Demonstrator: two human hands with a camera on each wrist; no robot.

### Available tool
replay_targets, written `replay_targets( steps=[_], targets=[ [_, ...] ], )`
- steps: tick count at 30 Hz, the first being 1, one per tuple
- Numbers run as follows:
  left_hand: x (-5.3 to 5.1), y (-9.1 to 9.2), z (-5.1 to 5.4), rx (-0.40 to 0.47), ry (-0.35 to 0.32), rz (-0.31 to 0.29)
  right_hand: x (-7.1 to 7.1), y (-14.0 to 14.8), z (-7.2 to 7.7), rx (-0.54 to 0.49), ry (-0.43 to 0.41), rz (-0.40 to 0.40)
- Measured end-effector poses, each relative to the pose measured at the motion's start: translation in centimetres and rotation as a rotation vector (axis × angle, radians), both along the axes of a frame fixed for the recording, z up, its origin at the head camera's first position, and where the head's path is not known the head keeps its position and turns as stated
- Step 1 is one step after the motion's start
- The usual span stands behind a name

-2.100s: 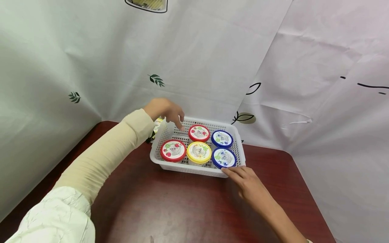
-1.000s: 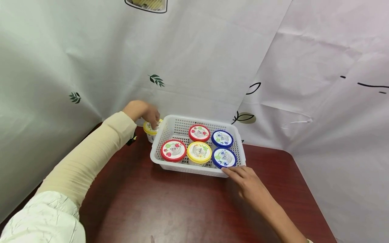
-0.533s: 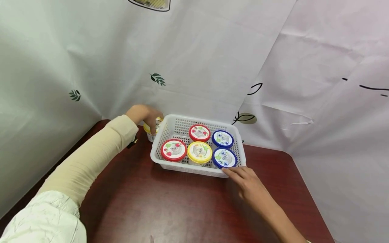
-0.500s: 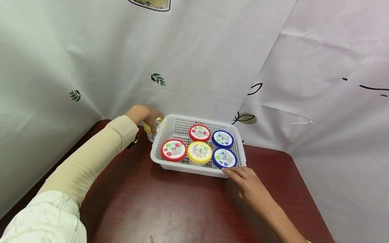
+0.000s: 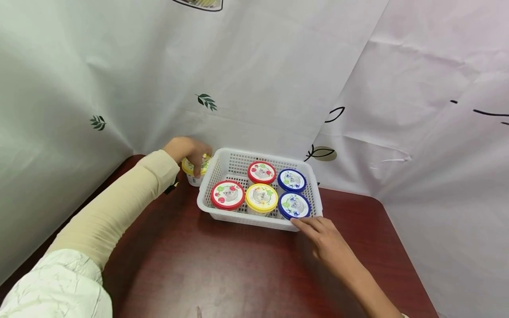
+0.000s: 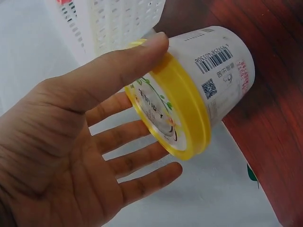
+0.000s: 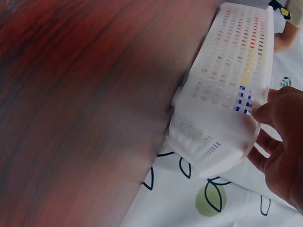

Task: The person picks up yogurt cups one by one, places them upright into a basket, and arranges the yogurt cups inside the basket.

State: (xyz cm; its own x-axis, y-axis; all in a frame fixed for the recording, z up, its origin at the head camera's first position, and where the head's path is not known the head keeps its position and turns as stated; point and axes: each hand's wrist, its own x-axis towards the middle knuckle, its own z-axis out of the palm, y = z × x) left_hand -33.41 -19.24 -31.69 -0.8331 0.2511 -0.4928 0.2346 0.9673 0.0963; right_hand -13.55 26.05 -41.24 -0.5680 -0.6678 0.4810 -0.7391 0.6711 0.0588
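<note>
At the left end of a white plastic basket (image 5: 246,219), my left hand (image 5: 188,150) grips a yellow-lidded tub (image 5: 194,180) standing outside it. In the left wrist view, the thumb of the left hand (image 6: 71,151) lies on the lid's rim, and the fingers reach round the other side of the tub (image 6: 220,71). My right hand (image 5: 328,243) holds the basket's front right corner. In the right wrist view, the right hand's (image 7: 286,142) thumb is outside the basket (image 7: 213,80), fingers over the rim.
Inside the basket are two red-lidded tubs, one in front (image 5: 228,194) and one behind (image 5: 261,172), a yellow-lidded tub (image 5: 261,198), and two blue-lidded tubs, rear (image 5: 292,180) and front (image 5: 294,205). White printed cloth (image 5: 258,88) hangs behind the dark red table (image 5: 238,274).
From above the basket's left end, my left hand has moved left and down to the tub outside and taken hold. That tub has shifted slightly left. The right hand stays at the basket's corner.
</note>
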Motion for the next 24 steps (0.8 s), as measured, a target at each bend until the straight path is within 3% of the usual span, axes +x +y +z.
replay_targets(
  steps=[15,19,24],
  targets=[
    [0.7,-0.8,-0.4,0.072,0.014,-0.037,0.0,0.0,0.2,-0.001,-0.001,-0.003],
    [1.0,-1.4,0.2,0.081,-0.041,-0.006,0.1,-0.2,0.3,0.004,0.0,-0.013],
    [1.1,-1.7,1.5,0.084,-0.157,0.06,0.2,-0.1,0.2,0.012,-0.005,-0.023]
  ],
)
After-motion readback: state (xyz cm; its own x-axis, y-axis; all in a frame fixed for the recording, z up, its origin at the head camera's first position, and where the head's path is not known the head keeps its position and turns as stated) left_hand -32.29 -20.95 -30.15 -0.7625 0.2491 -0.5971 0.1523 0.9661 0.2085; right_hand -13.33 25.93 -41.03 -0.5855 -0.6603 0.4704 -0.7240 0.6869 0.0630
